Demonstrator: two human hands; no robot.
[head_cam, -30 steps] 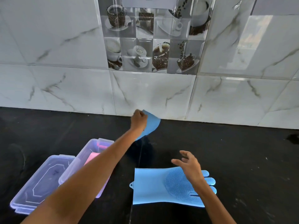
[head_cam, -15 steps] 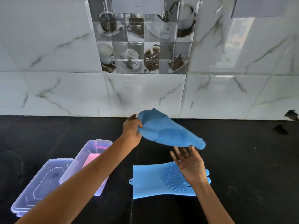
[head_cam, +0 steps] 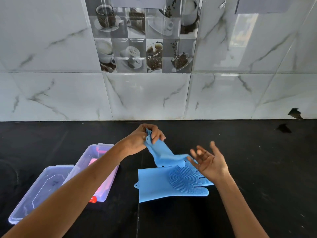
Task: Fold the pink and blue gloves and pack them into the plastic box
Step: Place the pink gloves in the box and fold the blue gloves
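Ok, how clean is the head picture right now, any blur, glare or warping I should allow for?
Head view: the right hand is smeared by motion at the fingertips; the left hand and its blue glove are sharp. Window glare streaks the wall tiles. Wide-angle bending bows the tile lines.

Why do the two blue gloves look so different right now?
The held blue glove hangs in the air, pinched at its cuff by the left hand; the flat blue glove lies on the black counter. The held blue glove droops and bends; the flat blue glove is spread out, showing its round bristle patch. Both are the same blue.
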